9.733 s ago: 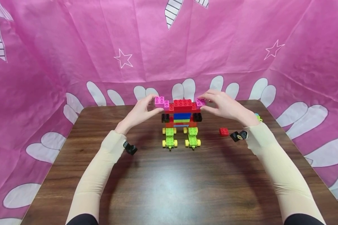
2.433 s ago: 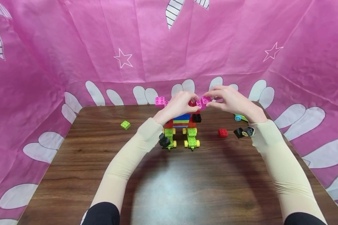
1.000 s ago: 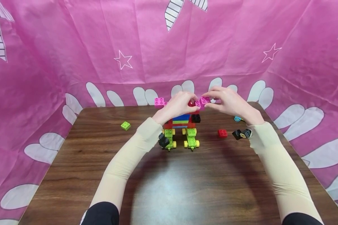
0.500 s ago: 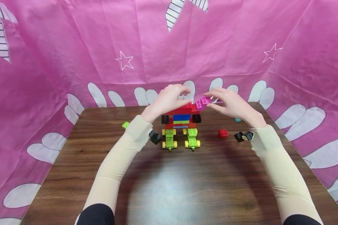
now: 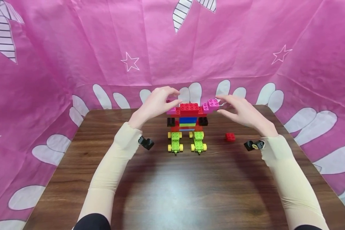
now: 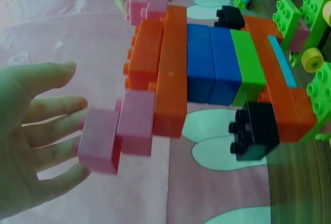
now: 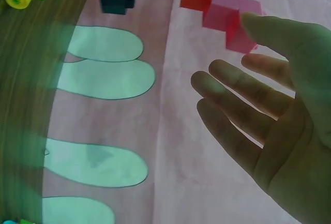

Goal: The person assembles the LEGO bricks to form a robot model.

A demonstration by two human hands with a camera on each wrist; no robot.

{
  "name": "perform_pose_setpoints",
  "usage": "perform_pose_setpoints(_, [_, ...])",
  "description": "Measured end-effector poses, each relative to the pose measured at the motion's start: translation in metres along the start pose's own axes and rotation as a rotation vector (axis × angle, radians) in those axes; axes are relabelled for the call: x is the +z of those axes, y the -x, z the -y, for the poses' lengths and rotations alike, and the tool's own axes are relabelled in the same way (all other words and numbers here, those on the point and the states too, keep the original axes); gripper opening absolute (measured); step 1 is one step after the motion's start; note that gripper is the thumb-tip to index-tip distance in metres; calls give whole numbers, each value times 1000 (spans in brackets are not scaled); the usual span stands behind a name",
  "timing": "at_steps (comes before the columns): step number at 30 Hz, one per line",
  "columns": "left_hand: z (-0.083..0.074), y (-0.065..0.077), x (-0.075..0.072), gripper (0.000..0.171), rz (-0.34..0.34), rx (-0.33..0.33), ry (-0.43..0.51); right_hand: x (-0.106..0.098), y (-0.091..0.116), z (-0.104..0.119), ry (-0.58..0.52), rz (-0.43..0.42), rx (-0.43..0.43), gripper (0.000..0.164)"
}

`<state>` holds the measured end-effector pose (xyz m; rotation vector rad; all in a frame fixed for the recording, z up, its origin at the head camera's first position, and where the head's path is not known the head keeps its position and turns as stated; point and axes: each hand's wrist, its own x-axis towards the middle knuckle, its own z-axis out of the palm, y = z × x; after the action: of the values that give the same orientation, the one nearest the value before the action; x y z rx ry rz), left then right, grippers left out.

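A figure of toy building bricks stands upright on two lime wheeled bases (image 5: 175, 145). Its trunk has blue bricks (image 5: 188, 120) with black bricks (image 5: 203, 121) on either side. Red bricks (image 5: 189, 108) form the top, and stepped pink bricks reach out at both ends. My left hand (image 5: 158, 101) curves loosely around the left pink brick (image 6: 98, 138), fingers spread behind it; whether they touch it I cannot tell. My right hand (image 5: 238, 110) is beside the right pink brick (image 5: 213, 103), its fingers extended and thumb close to it, not gripping.
A loose red brick (image 5: 230, 137) lies on the wooden table (image 5: 172, 188), right of the figure. Pink patterned cloth (image 5: 161, 48) hangs behind and at the sides. Black wrist cameras (image 5: 146, 142) stick out below both wrists.
My left hand has let go of the figure's right end and moved left to the left pink brick. My right hand has loosened from the right pink brick and drawn slightly away.
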<state>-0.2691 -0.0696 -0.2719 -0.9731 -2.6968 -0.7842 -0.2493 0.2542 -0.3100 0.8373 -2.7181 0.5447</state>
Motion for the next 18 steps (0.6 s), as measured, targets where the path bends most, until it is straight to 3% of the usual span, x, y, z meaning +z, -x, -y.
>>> perform_pose_setpoints(8, [15, 13, -4, 41, -7, -11, 12, 20, 22, -23, 30, -20, 25, 45])
perform_pose_setpoints(18, [29, 26, -3, 51, 24, -46, 41, 52, 63, -63, 6, 122, 128, 41])
